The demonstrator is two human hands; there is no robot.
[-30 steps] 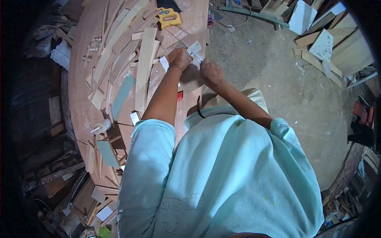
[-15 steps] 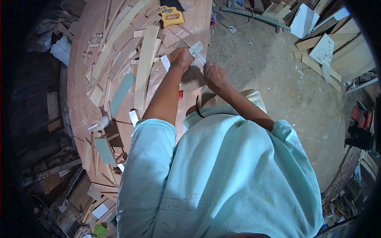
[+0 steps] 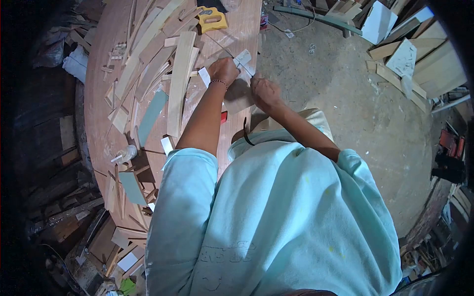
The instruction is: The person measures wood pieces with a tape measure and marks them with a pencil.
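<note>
My left hand, with a bracelet at the wrist, is closed on the workbench beside a small white piece; what its fingers hold is hidden. My right hand is closed at the bench's right edge, around the near end of a thin dark tool whose tip points toward the white piece. A thin strip runs from the yellow-handled saw down to the white piece. Another white piece lies just left of my left hand.
Pale wooden boards and many strips lie across the left of the workbench. Green-grey panels are among them. A small red object sits near the bench edge. Boards lean at the right, past the concrete floor.
My right hand has moved very slightly left. My left hand keeps nearly the same place, and the whole view has shifted a little.
</note>
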